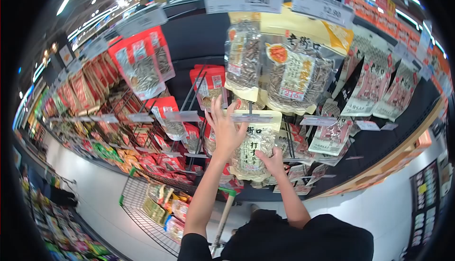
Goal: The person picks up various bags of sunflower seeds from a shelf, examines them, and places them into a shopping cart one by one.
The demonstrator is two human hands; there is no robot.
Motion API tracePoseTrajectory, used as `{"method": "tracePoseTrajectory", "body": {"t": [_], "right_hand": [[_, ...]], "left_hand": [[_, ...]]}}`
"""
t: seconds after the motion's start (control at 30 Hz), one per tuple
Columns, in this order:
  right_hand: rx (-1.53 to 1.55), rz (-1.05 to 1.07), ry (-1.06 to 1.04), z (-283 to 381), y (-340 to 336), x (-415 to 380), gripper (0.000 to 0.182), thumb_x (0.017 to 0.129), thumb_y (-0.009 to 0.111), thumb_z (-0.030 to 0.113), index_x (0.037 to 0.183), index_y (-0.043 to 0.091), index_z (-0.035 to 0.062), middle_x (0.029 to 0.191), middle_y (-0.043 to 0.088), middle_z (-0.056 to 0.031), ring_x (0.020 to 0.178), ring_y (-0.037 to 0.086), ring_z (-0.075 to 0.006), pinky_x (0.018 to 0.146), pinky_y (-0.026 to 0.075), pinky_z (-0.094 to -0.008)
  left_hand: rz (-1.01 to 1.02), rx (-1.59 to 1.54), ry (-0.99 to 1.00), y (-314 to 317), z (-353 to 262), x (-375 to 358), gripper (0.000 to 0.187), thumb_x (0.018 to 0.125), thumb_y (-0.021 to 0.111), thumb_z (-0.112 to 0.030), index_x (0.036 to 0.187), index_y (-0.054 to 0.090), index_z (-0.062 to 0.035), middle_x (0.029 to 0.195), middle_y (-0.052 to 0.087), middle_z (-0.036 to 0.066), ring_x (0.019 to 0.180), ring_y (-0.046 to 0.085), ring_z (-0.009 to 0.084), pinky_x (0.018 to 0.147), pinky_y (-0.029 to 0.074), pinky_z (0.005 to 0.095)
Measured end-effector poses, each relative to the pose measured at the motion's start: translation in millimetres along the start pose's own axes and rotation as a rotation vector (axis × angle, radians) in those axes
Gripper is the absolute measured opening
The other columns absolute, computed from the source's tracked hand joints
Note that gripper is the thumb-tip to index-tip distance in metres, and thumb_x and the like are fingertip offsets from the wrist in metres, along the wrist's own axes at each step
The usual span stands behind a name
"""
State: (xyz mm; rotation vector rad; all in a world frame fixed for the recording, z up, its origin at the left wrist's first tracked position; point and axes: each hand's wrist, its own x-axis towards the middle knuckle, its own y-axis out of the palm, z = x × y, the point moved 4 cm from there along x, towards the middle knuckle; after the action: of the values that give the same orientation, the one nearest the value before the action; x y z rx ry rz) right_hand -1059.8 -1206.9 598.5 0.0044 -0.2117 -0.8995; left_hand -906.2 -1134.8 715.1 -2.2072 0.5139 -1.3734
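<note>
A cream-coloured bag of seeds [247,159] with black lettering hangs low in the middle of the rack, its top just under a hook's clear label holder. My right hand [274,162] has the bag by its right side, thumb across the front and the other fingers mostly hidden. Up at the bag's top left, my left hand [226,130] is raised with fingers spread, close to the label holder [251,117]. Whether it touches the bag cannot be made out. Larger seed bags [301,67] hang directly above.
Red seed packets [142,64] hang on hooks at the left, with pale bags [367,85] at the right. Price tags [244,0] line the upper rack. A green-handled shopping cart [142,209] holding several packages stands at the lower left. Metal hooks jut out from the rack.
</note>
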Motion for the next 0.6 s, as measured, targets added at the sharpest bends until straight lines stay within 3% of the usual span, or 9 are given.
{"method": "tracePoseTrajectory", "body": {"t": [0.17,0.2,0.3,0.43,0.47,0.6], "right_hand": [[-0.018,0.089,-0.014,-15.1,-1.7,12.3,0.037,0.074,0.076,0.017,0.101,0.062,-0.0035,0.094,0.067,-0.0068,0.082,0.06,-0.0102,0.076,0.049,-0.0286],[0.05,0.101,-0.033,-16.4,-1.0,12.9,0.038,0.073,0.077,0.018,0.101,0.062,-0.0037,0.093,0.067,-0.0067,0.081,0.06,-0.0097,0.075,0.049,-0.0284],[0.093,0.111,-0.065,-21.5,-2.8,20.1,0.039,0.072,0.078,0.019,0.101,0.062,-0.0032,0.092,0.067,-0.0063,0.08,0.061,-0.01,0.075,0.049,-0.0286],[0.125,0.109,0.034,-37.5,-1.9,36.4,0.04,0.072,0.078,0.02,0.1,0.062,-0.0025,0.093,0.067,-0.0073,0.081,0.06,-0.0106,0.076,0.049,-0.0289],[0.092,0.117,0.054,-44.9,-2.0,39.2,0.039,0.072,0.078,0.02,0.101,0.062,-0.0022,0.093,0.067,-0.0077,0.082,0.061,-0.0107,0.077,0.048,-0.0289],[0.206,0.115,0.072,-43.5,3.4,50.3,0.038,0.073,0.077,0.019,0.101,0.062,-0.0023,0.092,0.066,-0.0069,0.082,0.06,-0.011,0.076,0.048,-0.0287]], "left_hand": [[-0.047,-0.074,0.1,13.1,10.8,8.7,0.044,0.065,0.069,-0.022,0.104,0.057,-0.0054,0.136,0.035,0.016,0.133,0.023,0.0371,0.108,0.012,0.0529],[-0.071,-0.078,0.132,8.4,4.5,11.7,0.037,0.063,0.069,-0.02,0.094,0.06,-0.0038,0.131,0.041,0.015,0.129,0.03,0.0363,0.107,0.017,0.0497],[-0.061,-0.07,0.189,10.4,4.9,14.5,0.036,0.063,0.07,-0.021,0.092,0.059,-0.0044,0.128,0.044,0.015,0.126,0.035,0.0359,0.105,0.021,0.0498],[-0.044,-0.061,0.118,27.4,13.6,19.8,0.039,0.062,0.076,-0.017,0.095,0.059,-0.0041,0.126,0.045,0.018,0.12,0.039,0.0366,0.1,0.031,0.0458],[-0.042,-0.048,0.141,30.7,17.2,19.9,0.048,0.063,0.078,-0.016,0.105,0.057,-0.0035,0.126,0.044,0.02,0.118,0.04,0.0374,0.097,0.034,0.045],[0.009,0.057,0.124,37.0,17.7,28.0,0.062,0.068,0.076,-0.018,0.122,0.049,-0.0037,0.13,0.039,0.022,0.118,0.041,0.0387,0.096,0.035,0.0447]]}}
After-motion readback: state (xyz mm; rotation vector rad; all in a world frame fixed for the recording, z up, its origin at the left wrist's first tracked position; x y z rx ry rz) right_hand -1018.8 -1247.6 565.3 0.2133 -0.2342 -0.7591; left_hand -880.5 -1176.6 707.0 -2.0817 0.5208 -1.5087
